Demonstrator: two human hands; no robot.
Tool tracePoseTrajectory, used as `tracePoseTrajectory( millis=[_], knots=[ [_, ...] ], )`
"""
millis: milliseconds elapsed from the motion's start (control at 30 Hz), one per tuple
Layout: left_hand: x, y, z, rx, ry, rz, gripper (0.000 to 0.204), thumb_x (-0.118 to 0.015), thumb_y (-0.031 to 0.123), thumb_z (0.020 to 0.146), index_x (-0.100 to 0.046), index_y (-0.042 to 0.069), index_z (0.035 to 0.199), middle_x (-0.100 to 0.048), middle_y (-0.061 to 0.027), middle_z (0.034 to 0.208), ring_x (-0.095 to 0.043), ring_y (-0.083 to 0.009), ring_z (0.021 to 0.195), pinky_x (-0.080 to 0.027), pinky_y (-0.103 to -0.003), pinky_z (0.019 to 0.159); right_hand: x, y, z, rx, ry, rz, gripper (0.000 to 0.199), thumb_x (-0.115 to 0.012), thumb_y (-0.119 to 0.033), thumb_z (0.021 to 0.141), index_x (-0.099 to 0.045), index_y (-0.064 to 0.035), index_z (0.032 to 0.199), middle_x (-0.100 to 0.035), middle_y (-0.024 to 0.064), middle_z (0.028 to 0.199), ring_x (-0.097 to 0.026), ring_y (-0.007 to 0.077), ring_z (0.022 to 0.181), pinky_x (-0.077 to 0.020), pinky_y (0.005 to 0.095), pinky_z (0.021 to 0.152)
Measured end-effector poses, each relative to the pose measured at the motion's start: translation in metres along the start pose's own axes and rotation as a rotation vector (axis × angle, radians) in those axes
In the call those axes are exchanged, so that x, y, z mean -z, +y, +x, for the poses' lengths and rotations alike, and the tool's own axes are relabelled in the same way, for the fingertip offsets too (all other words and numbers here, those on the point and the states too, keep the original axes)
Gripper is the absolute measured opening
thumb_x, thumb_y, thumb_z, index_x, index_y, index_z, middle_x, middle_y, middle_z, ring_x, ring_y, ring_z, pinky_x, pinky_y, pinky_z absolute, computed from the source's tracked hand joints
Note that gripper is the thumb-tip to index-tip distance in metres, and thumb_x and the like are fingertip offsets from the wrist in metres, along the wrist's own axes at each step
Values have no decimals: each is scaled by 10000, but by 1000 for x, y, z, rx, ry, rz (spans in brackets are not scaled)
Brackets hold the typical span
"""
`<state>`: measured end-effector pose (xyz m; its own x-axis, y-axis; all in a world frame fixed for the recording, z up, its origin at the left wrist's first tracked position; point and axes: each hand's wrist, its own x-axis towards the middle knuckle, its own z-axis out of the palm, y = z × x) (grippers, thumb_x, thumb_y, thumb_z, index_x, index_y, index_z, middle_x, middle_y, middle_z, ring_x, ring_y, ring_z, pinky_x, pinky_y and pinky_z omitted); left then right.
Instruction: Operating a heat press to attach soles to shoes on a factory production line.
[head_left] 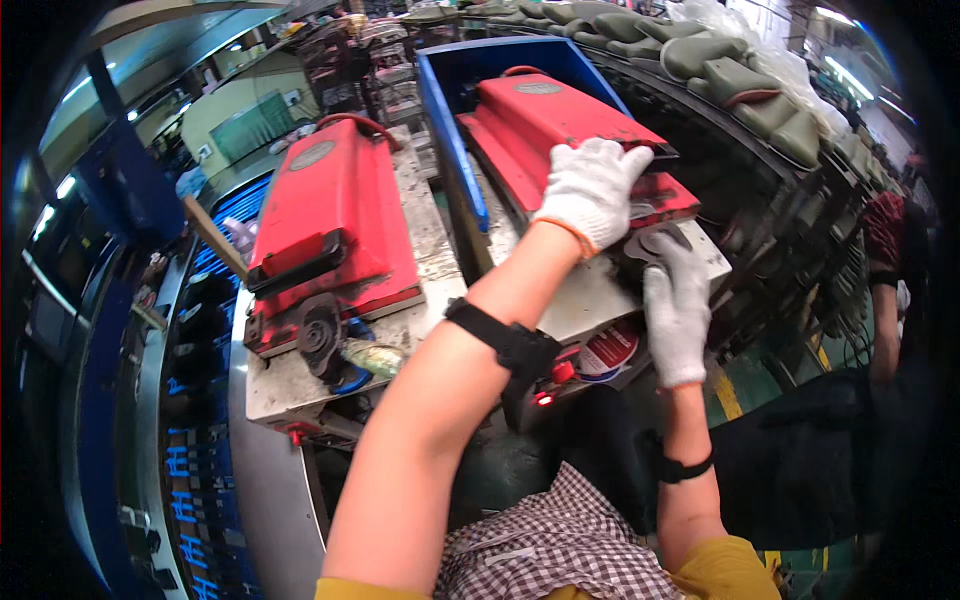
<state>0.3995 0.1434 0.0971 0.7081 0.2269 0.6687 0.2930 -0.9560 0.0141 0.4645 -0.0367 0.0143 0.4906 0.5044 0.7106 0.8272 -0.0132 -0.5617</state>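
My left hand [590,190], in a white knit glove, is closed over the black handle [664,153] at the front of the right-hand red machine cover [545,110]. Its palm hides most of that handle. Lower and to the right, my right hand [677,305], gloved too, has its fingers stretched upward. Its fingertips meet a grey round-ended piece [652,241] at the machine's front; whether they grip it cannot be seen. A second red machine cover [330,205] lies to the left, with a black handle [300,265] and a dark round ridged part [320,335] in front.
Behind the right machine stands a blue bin [440,125]. Olive-green boots [740,85] are heaped on a rack at the far right. A small red light [544,399] glows below the machine's table. Another person [890,270] is at the right edge.
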Motion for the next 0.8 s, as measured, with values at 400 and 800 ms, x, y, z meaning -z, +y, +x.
tracePoseTrajectory(
  millis=[400,800],
  knots=[
    [48,-32,28,-96,174,-61,634,-706,238,898,-530,127,1497,-529,-248,1490,-546,-438,1369,-493,-480,1121,-1,1,3,84,-47,-123,295,-655,-164,964,-732,-121,1245,-708,124,1247,-569,386,1324,-414,494,1146],
    [121,-74,97,-206,497,293,454,-732,383,885,-654,51,1185,-657,-179,1084,-615,-372,1086,-440,-518,995,-64,10,194,-83,-780,-350,951,-711,-551,910,-353,-75,1652,-403,307,1626,-422,425,1505,-346,419,1243]
  ],
)
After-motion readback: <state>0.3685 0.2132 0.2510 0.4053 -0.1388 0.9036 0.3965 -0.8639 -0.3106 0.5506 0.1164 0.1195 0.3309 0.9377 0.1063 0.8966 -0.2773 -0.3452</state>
